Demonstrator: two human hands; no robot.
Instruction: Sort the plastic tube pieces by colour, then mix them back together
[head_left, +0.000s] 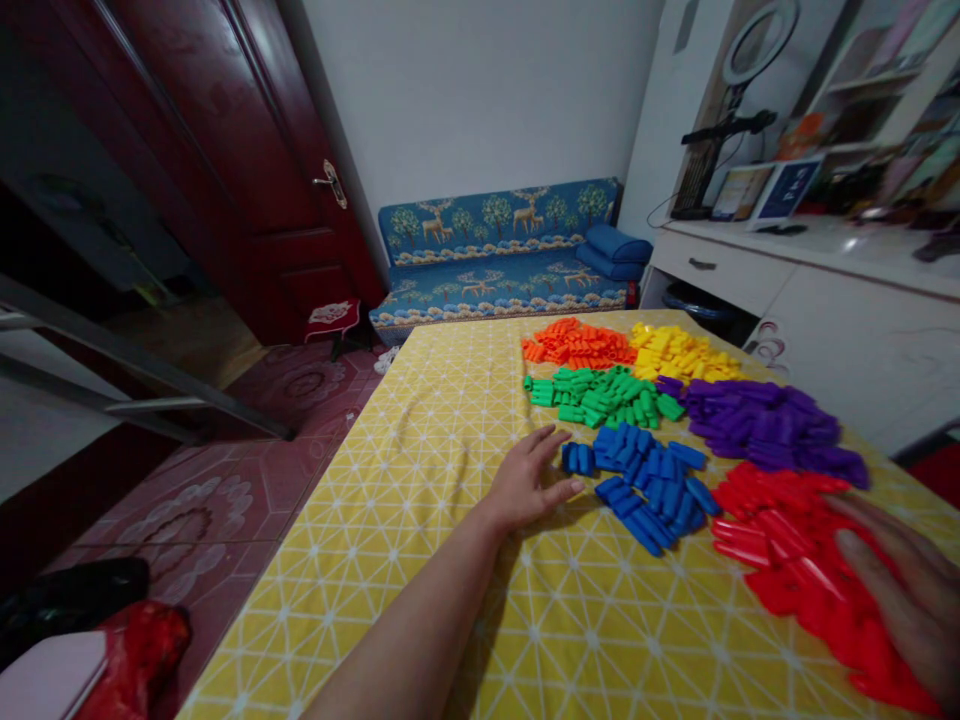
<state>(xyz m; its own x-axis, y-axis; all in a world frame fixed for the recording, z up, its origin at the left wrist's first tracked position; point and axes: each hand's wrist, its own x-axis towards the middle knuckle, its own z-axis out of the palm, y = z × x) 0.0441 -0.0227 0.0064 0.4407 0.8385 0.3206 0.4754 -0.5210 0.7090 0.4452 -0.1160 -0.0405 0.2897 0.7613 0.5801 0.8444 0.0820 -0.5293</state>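
My left hand (pixel 529 478) lies low over the table, fingers spread, its tips beside the left end of a pile of blue tube-shaped plastic pieces (pixel 652 480). At the right edge, my right hand (pixel 904 575) rests on a pile of similar red pieces (pixel 795 540), thumb and fingers apart; it is slightly blurred and partly out of frame. Beyond the blue pile are green pieces (pixel 604 396), with orange pieces (pixel 577 343) and yellow pieces (pixel 679 350) behind them. Purple pieces (pixel 769 425) lie between the yellow and red piles.
The table has a yellow patterned cloth (pixel 420 470). A blue sofa (pixel 502 250) stands against the far wall, with a dark red door (pixel 247 150) to its left. On the right, a white dresser (pixel 810 290) carries a ring light (pixel 757 45). A metal frame (pixel 142 365) slants at left.
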